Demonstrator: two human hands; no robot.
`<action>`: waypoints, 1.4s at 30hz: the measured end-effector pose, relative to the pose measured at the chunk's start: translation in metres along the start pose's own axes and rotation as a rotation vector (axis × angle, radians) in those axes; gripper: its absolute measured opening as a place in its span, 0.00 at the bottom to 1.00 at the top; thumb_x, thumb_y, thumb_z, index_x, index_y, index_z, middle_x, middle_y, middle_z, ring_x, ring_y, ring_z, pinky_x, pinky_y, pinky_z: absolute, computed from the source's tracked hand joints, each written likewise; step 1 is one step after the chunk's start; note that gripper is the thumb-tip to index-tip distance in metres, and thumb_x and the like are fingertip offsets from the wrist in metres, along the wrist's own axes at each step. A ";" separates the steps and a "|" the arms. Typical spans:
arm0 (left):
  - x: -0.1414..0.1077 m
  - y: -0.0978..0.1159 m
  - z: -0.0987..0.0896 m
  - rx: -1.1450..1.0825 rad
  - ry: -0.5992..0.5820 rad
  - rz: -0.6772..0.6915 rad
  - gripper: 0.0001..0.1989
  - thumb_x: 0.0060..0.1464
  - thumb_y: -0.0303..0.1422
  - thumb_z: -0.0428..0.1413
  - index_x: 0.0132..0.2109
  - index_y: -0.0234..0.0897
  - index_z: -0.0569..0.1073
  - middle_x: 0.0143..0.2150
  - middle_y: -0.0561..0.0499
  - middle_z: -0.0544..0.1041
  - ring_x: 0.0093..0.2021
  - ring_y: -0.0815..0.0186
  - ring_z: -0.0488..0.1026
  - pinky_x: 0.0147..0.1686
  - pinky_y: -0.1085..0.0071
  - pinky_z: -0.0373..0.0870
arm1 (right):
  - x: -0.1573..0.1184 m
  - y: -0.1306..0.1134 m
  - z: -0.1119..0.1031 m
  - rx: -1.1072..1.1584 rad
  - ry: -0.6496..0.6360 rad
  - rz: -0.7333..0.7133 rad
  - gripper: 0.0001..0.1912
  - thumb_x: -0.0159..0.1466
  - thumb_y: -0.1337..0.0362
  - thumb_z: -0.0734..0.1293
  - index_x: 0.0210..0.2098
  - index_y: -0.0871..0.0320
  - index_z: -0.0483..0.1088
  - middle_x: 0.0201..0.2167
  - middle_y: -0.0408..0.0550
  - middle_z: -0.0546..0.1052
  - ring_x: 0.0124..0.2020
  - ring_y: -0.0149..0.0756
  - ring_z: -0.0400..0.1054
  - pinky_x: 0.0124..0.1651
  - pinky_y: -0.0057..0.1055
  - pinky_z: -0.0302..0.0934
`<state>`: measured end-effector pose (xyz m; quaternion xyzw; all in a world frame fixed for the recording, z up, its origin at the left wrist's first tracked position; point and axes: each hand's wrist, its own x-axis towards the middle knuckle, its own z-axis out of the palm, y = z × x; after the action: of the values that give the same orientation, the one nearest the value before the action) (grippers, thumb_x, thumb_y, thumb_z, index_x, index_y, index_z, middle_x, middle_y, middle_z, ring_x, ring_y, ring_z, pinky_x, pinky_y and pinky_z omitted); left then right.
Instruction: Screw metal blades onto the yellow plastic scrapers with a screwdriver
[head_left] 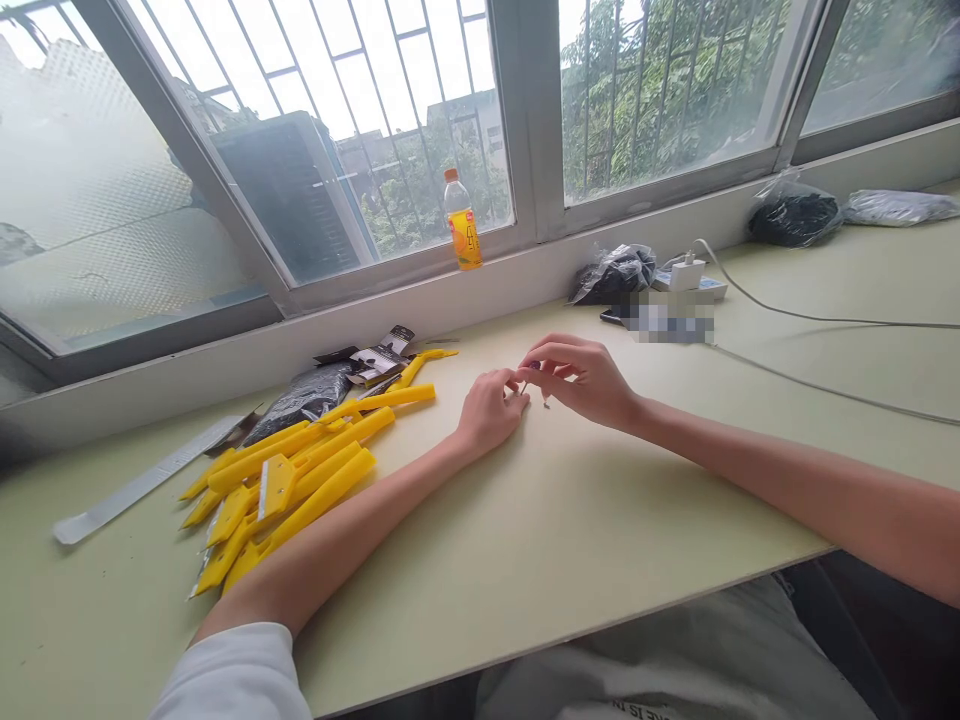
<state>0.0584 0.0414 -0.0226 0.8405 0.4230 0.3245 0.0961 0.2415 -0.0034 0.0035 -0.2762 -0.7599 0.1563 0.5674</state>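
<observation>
Above the middle of the table, my two hands meet over a small thin item with a dark purple round part (535,366); its exact kind is too small to tell. My left hand (491,408) has its fingers closed by the lower end of the thin shaft. From above, my right hand (589,380) pinches at the purple part with thumb and forefinger. A tiny pale piece (546,404) shows just below the right fingers, and I cannot tell whether it is attached. Left of my left hand lies a pile of yellow-handled scrapers (300,480).
Behind the scrapers are a black plastic bag (304,395) and small packaging cards (382,355). A long pale strip (150,480) lies at left. An orange-drink bottle (463,225) stands on the sill. Bagged dark items (619,272), a white charger (685,272) and cables lie at back right.
</observation>
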 end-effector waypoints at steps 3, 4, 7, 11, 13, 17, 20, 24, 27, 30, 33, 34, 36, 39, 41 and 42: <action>-0.001 0.001 -0.001 0.069 -0.015 -0.055 0.05 0.61 0.35 0.57 0.39 0.39 0.76 0.41 0.48 0.77 0.44 0.58 0.72 0.45 0.62 0.68 | 0.001 0.001 0.000 0.001 0.012 0.005 0.14 0.65 0.51 0.72 0.38 0.56 0.80 0.37 0.48 0.76 0.27 0.29 0.70 0.25 0.28 0.69; -0.001 0.002 -0.001 0.083 -0.015 -0.072 0.06 0.61 0.36 0.57 0.39 0.39 0.76 0.41 0.48 0.77 0.45 0.58 0.72 0.46 0.62 0.68 | 0.001 0.001 0.000 0.001 0.013 0.007 0.14 0.64 0.51 0.72 0.37 0.56 0.80 0.37 0.48 0.76 0.27 0.29 0.70 0.25 0.28 0.69; -0.002 0.003 -0.001 0.099 -0.017 -0.112 0.07 0.61 0.37 0.57 0.38 0.40 0.77 0.40 0.48 0.77 0.45 0.57 0.72 0.45 0.62 0.68 | 0.002 0.003 0.000 0.002 0.010 0.017 0.14 0.64 0.51 0.72 0.37 0.56 0.80 0.37 0.47 0.76 0.27 0.28 0.69 0.25 0.28 0.69; -0.001 0.002 -0.001 0.086 -0.014 -0.119 0.06 0.61 0.36 0.57 0.37 0.40 0.76 0.38 0.49 0.78 0.44 0.58 0.72 0.44 0.63 0.68 | 0.002 0.003 -0.001 0.016 0.011 0.035 0.14 0.64 0.52 0.72 0.36 0.56 0.79 0.36 0.47 0.75 0.25 0.27 0.69 0.25 0.28 0.70; -0.001 0.001 -0.001 0.081 -0.011 -0.119 0.06 0.61 0.35 0.58 0.37 0.40 0.76 0.38 0.48 0.78 0.43 0.58 0.72 0.43 0.63 0.68 | 0.002 0.003 -0.001 0.015 0.017 0.029 0.14 0.65 0.52 0.72 0.36 0.57 0.79 0.37 0.47 0.75 0.25 0.28 0.69 0.25 0.28 0.70; 0.000 0.002 -0.003 0.087 -0.013 -0.113 0.06 0.61 0.34 0.57 0.37 0.39 0.77 0.38 0.48 0.78 0.42 0.59 0.73 0.42 0.64 0.68 | 0.002 0.001 0.001 0.018 -0.012 0.009 0.15 0.65 0.51 0.71 0.38 0.57 0.80 0.37 0.48 0.75 0.27 0.28 0.69 0.25 0.28 0.71; 0.000 0.003 -0.004 0.086 -0.012 -0.111 0.06 0.61 0.32 0.56 0.37 0.39 0.76 0.37 0.48 0.78 0.41 0.60 0.73 0.41 0.64 0.68 | 0.002 0.001 0.002 0.021 -0.027 0.025 0.16 0.65 0.50 0.71 0.37 0.57 0.79 0.37 0.48 0.75 0.26 0.28 0.69 0.24 0.28 0.70; 0.000 0.002 -0.002 0.074 -0.006 -0.098 0.06 0.60 0.31 0.56 0.35 0.39 0.76 0.37 0.49 0.79 0.39 0.60 0.73 0.41 0.65 0.68 | 0.002 0.002 0.000 0.011 -0.009 0.025 0.17 0.64 0.49 0.71 0.36 0.57 0.79 0.36 0.48 0.75 0.26 0.29 0.69 0.25 0.29 0.71; 0.000 0.001 -0.002 0.070 -0.003 -0.095 0.05 0.60 0.31 0.56 0.35 0.39 0.76 0.37 0.49 0.79 0.38 0.61 0.73 0.40 0.65 0.67 | 0.002 0.003 0.000 0.001 -0.014 0.034 0.17 0.64 0.49 0.71 0.36 0.57 0.79 0.36 0.48 0.76 0.26 0.29 0.69 0.25 0.29 0.70; 0.000 0.000 -0.001 0.064 0.002 -0.090 0.05 0.60 0.31 0.56 0.35 0.39 0.75 0.36 0.49 0.79 0.38 0.61 0.73 0.40 0.65 0.67 | 0.002 0.005 0.000 -0.019 -0.014 0.030 0.17 0.65 0.49 0.71 0.36 0.57 0.79 0.36 0.49 0.76 0.27 0.29 0.69 0.25 0.29 0.70; 0.000 -0.001 0.000 0.058 0.007 -0.077 0.06 0.60 0.30 0.55 0.34 0.39 0.75 0.36 0.49 0.79 0.38 0.61 0.73 0.40 0.65 0.67 | 0.002 0.006 -0.001 -0.028 -0.028 0.030 0.17 0.65 0.49 0.71 0.36 0.57 0.79 0.37 0.49 0.76 0.27 0.29 0.69 0.25 0.29 0.69; 0.000 -0.001 0.000 0.058 0.009 -0.075 0.06 0.59 0.30 0.55 0.34 0.39 0.75 0.36 0.49 0.79 0.38 0.61 0.73 0.40 0.65 0.67 | 0.002 0.006 -0.001 -0.027 -0.029 0.032 0.17 0.65 0.48 0.71 0.36 0.57 0.79 0.37 0.49 0.76 0.27 0.29 0.69 0.25 0.29 0.69; 0.000 -0.001 0.000 0.060 0.013 -0.075 0.06 0.59 0.30 0.55 0.34 0.39 0.74 0.36 0.49 0.79 0.38 0.61 0.73 0.40 0.65 0.68 | 0.002 0.006 -0.001 -0.025 -0.024 0.033 0.18 0.65 0.48 0.71 0.36 0.57 0.79 0.36 0.49 0.76 0.26 0.29 0.69 0.25 0.29 0.69; 0.000 -0.001 0.000 0.066 0.015 -0.075 0.06 0.59 0.31 0.55 0.33 0.39 0.74 0.36 0.49 0.79 0.38 0.61 0.73 0.40 0.65 0.68 | 0.001 0.005 -0.001 -0.014 -0.039 0.048 0.19 0.65 0.46 0.70 0.36 0.57 0.79 0.37 0.49 0.76 0.26 0.30 0.69 0.25 0.29 0.70; 0.000 0.000 0.000 0.071 0.014 -0.076 0.06 0.59 0.31 0.55 0.33 0.39 0.74 0.36 0.49 0.79 0.38 0.61 0.73 0.40 0.65 0.68 | 0.001 0.005 0.000 -0.006 -0.041 0.053 0.20 0.65 0.46 0.70 0.36 0.57 0.79 0.37 0.49 0.76 0.26 0.30 0.69 0.25 0.30 0.70; 0.000 0.000 0.000 0.073 0.012 -0.077 0.06 0.59 0.31 0.55 0.34 0.39 0.74 0.36 0.49 0.79 0.38 0.61 0.73 0.40 0.65 0.68 | 0.001 0.005 0.000 -0.003 -0.035 0.049 0.20 0.65 0.45 0.70 0.36 0.57 0.79 0.37 0.50 0.76 0.26 0.30 0.69 0.25 0.30 0.70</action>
<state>0.0582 0.0409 -0.0225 0.8247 0.4672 0.3097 0.0751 0.2427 0.0014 0.0016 -0.2928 -0.7631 0.1737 0.5494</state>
